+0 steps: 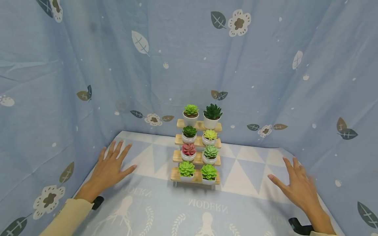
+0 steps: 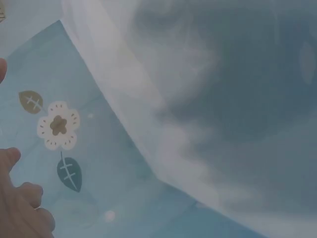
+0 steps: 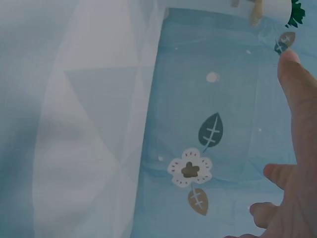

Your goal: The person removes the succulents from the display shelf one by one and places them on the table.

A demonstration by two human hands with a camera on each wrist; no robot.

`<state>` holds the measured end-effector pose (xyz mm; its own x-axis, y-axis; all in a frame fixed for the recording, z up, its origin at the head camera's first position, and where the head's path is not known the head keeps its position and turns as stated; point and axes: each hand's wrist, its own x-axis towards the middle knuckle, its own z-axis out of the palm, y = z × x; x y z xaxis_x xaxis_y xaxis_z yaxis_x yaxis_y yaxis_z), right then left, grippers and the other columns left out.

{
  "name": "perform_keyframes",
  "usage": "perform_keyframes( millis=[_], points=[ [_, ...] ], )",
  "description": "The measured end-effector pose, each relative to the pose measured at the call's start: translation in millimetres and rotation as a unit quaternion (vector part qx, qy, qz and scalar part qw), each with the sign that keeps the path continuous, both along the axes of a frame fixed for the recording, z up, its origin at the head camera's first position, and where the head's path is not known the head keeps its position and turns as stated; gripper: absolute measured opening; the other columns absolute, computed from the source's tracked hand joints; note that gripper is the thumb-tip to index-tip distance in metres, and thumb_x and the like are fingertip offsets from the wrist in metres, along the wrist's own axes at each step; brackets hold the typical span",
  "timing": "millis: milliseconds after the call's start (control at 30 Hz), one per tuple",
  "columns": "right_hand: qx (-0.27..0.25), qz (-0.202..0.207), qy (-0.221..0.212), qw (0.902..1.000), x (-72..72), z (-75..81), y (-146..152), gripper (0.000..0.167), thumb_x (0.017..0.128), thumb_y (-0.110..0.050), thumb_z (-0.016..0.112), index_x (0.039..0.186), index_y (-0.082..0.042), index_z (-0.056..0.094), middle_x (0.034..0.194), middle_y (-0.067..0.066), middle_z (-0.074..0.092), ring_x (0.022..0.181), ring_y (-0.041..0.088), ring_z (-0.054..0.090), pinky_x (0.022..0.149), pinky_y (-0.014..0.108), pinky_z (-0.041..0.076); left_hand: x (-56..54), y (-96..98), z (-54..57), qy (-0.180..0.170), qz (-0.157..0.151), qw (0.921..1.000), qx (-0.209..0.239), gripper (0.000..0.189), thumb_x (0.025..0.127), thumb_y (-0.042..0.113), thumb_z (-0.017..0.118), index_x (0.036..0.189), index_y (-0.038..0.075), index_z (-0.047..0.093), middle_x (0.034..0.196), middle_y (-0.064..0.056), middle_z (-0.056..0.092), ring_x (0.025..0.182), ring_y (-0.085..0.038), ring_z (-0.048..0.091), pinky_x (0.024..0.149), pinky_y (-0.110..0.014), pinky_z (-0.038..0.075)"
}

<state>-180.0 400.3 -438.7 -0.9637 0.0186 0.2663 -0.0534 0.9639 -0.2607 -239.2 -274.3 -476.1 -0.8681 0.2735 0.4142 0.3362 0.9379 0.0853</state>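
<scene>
A stepped wooden plant stand (image 1: 196,177) is at the middle of the table, with two potted succulents on each of its several tiers. At the top are a light green succulent (image 1: 191,110) and a dark green succulent (image 1: 212,113); a red succulent (image 1: 188,150) sits lower on the left. To the stand's left, my left hand (image 1: 107,172) is spread out over the table with nothing in it. My right hand (image 1: 301,185), its fingers spread and holding nothing, is on the far right side. Neither hand touches the stand.
Blue curtains (image 1: 183,59) printed with leaves and flowers enclose the table at the back and both sides. A patterned cloth (image 1: 159,200) covers the tabletop. Dark straps with small devices show at both wrists.
</scene>
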Motion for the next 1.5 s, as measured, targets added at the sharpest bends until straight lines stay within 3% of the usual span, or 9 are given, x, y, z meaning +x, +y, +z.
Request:
perform_keyframes(
  millis=[67, 167, 300, 500, 733, 933, 1333, 1500],
  points=[
    [-0.021, 0.001, -0.005, 0.9998, -0.1, 0.0, -4, 0.1, 0.097, -0.061, 0.062, 0.165, -0.005, 0.015, 0.162, 0.038, 0.013, 0.138, 0.068, 0.023, 0.096, 0.087, 0.019, -0.4, 2.1, 0.0, -0.002, -0.003, 0.9999, 0.012, 0.091, 0.095, 0.063, 0.061, 0.164, 0.015, 0.028, 0.164, -0.026, 0.026, 0.153, -0.046, 0.014, 0.115, -0.073, 0.01],
    [-0.053, 0.007, -0.026, 0.9982, -1.8, 1.4, -9, 0.094, 0.1, -0.058, 0.058, 0.164, -0.004, 0.016, 0.154, 0.04, 0.031, 0.125, 0.065, 0.044, 0.085, 0.078, 0.04, -0.5, 6.4, 0.9, -0.005, -0.01, 0.9991, 0.041, 0.085, 0.096, 0.059, 0.064, 0.159, 0.009, 0.038, 0.159, -0.028, 0.035, 0.149, -0.05, 0.025, 0.111, -0.074, 0.02],
    [-0.096, 0.015, -0.041, 0.9944, -5.4, 1.2, -22, 0.086, 0.102, -0.055, 0.058, 0.163, -0.004, 0.024, 0.147, 0.035, 0.046, 0.112, 0.054, 0.061, 0.075, 0.065, 0.052, 0.1, 13.7, 2.9, -0.009, -0.031, 0.9944, 0.1, 0.072, 0.096, 0.047, 0.07, 0.149, 0.002, 0.05, 0.15, -0.029, 0.048, 0.14, -0.054, 0.037, 0.105, -0.073, 0.031],
    [-0.134, 0.036, -0.008, 0.9903, -11.5, -6.9, -42, 0.075, 0.102, -0.05, 0.061, 0.157, -0.005, 0.038, 0.14, 0.027, 0.057, 0.106, 0.043, 0.067, 0.077, 0.058, 0.056, 1.0, 28.2, -1.0, -0.032, -0.048, 0.9845, 0.166, 0.062, 0.098, 0.04, 0.071, 0.144, 0.002, 0.055, 0.141, -0.023, 0.058, 0.13, -0.047, 0.051, 0.102, -0.069, 0.037],
    [-0.165, 0.057, 0.001, 0.9847, -16.7, -22.6, -51, 0.065, 0.103, -0.047, 0.062, 0.153, -0.007, 0.045, 0.134, 0.022, 0.064, 0.102, 0.037, 0.068, 0.073, 0.048, 0.058, 3.6, 51.1, -1.7, -0.083, -0.047, 0.9746, 0.203, 0.06, 0.099, 0.043, 0.069, 0.145, 0.007, 0.056, 0.14, -0.016, 0.061, 0.126, -0.04, 0.055, 0.103, -0.066, 0.037],
    [-0.185, 0.062, 0.0, 0.9808, -24.1, -35.9, -58, 0.062, 0.103, -0.048, 0.061, 0.151, -0.011, 0.049, 0.131, 0.017, 0.067, 0.103, 0.034, 0.067, 0.074, 0.043, 0.057, 5.0, 69.7, -5.9, -0.11, -0.069, 0.9641, 0.232, 0.059, 0.1, 0.044, 0.068, 0.145, 0.009, 0.056, 0.14, -0.013, 0.06, 0.121, -0.034, 0.059, 0.097, -0.058, 0.047],
    [-0.208, 0.08, 0.014, 0.9747, -35.1, -48.7, -77, 0.052, 0.103, -0.046, 0.063, 0.144, -0.014, 0.058, 0.124, 0.008, 0.07, 0.102, 0.023, 0.066, 0.082, 0.034, 0.056, 7.3, 98.8, -13.1, -0.137, -0.12, 0.9414, 0.284, 0.057, 0.098, 0.041, 0.072, 0.142, 0.008, 0.057, 0.132, -0.01, 0.063, 0.115, -0.031, 0.062, 0.094, -0.051, 0.05],
    [-0.22, 0.079, 0.009, 0.9723, -41.2, -52.6, -88, 0.052, 0.101, -0.05, 0.063, 0.141, -0.017, 0.061, 0.122, 0.006, 0.071, 0.102, 0.021, 0.066, 0.085, 0.037, 0.056, 8.5, 107.0, -17.6, -0.147, -0.131, 0.9344, 0.297, 0.056, 0.098, 0.04, 0.073, 0.142, 0.01, 0.058, 0.131, -0.011, 0.064, 0.114, -0.028, 0.062, 0.092, -0.051, 0.05]
  ],
)
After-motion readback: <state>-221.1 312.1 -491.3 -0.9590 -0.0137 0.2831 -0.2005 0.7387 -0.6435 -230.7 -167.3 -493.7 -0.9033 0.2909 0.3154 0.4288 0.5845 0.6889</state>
